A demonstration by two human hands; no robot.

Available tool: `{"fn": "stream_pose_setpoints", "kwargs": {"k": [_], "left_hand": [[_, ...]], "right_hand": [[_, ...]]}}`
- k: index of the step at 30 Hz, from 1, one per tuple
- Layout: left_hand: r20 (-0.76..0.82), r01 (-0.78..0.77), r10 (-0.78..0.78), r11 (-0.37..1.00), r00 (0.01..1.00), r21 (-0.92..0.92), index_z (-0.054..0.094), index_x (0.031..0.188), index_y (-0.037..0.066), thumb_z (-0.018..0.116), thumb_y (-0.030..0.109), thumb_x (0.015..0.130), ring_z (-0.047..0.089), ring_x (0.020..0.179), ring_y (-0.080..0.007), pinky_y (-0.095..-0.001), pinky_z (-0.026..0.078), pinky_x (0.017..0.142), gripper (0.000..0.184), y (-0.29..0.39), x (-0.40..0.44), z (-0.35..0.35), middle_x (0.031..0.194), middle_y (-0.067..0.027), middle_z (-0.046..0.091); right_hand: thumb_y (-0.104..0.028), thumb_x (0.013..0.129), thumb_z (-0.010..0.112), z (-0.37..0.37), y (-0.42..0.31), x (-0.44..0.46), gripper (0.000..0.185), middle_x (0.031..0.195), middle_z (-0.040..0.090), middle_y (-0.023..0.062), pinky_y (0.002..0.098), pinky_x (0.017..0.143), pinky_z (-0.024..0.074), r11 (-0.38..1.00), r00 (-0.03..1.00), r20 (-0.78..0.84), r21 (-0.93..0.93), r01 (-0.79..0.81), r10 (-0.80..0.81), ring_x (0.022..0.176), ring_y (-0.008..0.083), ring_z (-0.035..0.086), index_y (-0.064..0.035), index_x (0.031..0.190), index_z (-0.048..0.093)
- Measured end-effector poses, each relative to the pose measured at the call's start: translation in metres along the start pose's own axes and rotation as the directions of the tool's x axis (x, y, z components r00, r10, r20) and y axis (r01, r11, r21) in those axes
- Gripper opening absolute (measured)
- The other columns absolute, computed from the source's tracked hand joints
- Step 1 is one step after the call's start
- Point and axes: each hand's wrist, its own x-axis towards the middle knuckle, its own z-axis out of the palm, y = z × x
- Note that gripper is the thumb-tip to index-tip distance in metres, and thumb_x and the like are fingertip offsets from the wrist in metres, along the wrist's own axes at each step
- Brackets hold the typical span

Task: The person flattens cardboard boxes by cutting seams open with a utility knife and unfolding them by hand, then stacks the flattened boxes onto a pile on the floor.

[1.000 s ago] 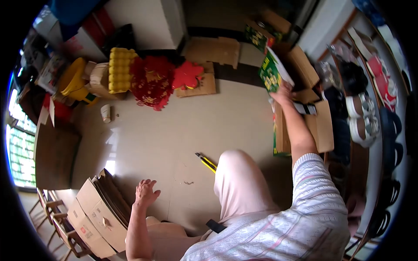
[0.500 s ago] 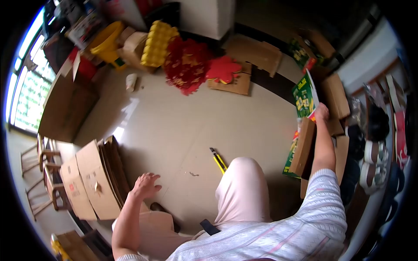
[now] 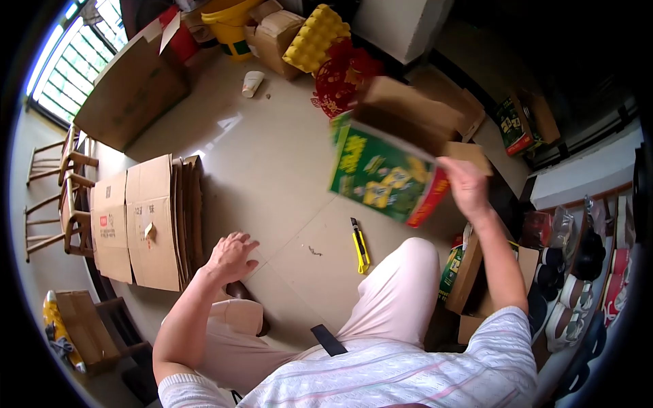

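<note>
My right hand [image 3: 466,187] grips the edge of a green printed cardboard box [image 3: 384,170] with its flaps spread, held up above the floor in front of me. My left hand [image 3: 230,260] hangs above the floor with its fingers apart and nothing in them. Nearest to it is a stack of flattened cardboard boxes [image 3: 153,221] standing on the left. On the floor ahead of my knee lies a yellow utility knife [image 3: 360,248]. Another box with green print [image 3: 466,272] stands beside my right knee.
A large brown box [image 3: 132,92] and wooden stools [image 3: 75,197] are on the left. A yellow bucket [image 3: 235,27], a paper cup [image 3: 252,83] and yellow egg trays [image 3: 317,39] sit at the back. Shoes [image 3: 571,306] line the rack on the right.
My right hand has carried the green box from the right side toward the middle, in front of me. My view has turned to the right. My left hand stays open.
</note>
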Motion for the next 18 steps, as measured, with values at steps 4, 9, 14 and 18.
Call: {"fn": "stream_pose_setpoints", "kwargs": {"k": [4, 9, 14, 18], "left_hand": [[-0.47, 0.083, -0.142, 0.986, 0.871, -0.143, 0.046, 0.127, 0.008, 0.07, 0.016, 0.071, 0.035, 0.127, -0.0327, -0.0416, 0.032, 0.103, 0.063, 0.002, -0.001, -0.018, 0.136, -0.0166, 0.038], [-0.326, 0.021, -0.066, 0.99, 0.943, -0.14, 0.042, 0.13, 0.009, 0.077, 0.019, 0.06, 0.025, 0.133, -0.034, -0.0424, 0.029, 0.105, 0.079, -0.025, 0.007, -0.008, 0.138, -0.0153, 0.036], [-0.245, 0.084, -0.06, 0.993, 0.968, 0.086, 0.045, 0.129, 0.013, 0.077, 0.026, 0.059, 0.017, 0.136, -0.0352, -0.0482, 0.021, 0.108, 0.079, -0.017, 0.012, 0.008, 0.139, -0.0133, 0.036], [-0.233, 0.173, -0.145, 0.979, 0.962, 0.104, 0.059, 0.114, 0.009, 0.075, 0.026, 0.061, 0.02, 0.135, -0.0349, -0.0495, 0.019, 0.108, 0.058, -0.011, 0.02, 0.01, 0.134, -0.0142, 0.042]], "right_hand": [[-0.005, 0.075, 0.05, 0.099, -0.038, 0.012, 0.025, 0.084, 0.069, 0.0062, 0.0355, 0.069, 0.051, 0.945, 0.96, 0.148, 0.266, 0.191, -0.236, 0.077, 0.0248, 0.064, -0.0125, 0.088, 0.071], [-0.013, 0.073, 0.061, 0.17, -0.085, 0.002, 0.013, 0.089, 0.066, -0.005, 0.0375, 0.08, 0.0426, 0.956, 0.93, 0.324, 0.284, 0.079, -0.173, 0.098, 0.017, 0.056, -0.02, 0.079, 0.071], [-0.006, 0.068, 0.065, 0.205, -0.069, -0.023, 0.033, 0.112, 0.058, 0.0047, 0.0428, 0.086, 0.0406, 0.969, 0.982, 0.133, 0.191, -0.156, 0.132, 0.113, 0.0239, 0.047, -0.0166, 0.099, 0.064], [-0.004, 0.068, 0.068, 0.218, -0.057, -0.048, 0.066, 0.121, 0.052, 0.0131, 0.0436, 0.091, 0.0435, 0.787, 0.8, 0.145, 0.146, -0.599, 0.582, 0.114, 0.0312, 0.047, -0.0117, 0.129, 0.042]]}}
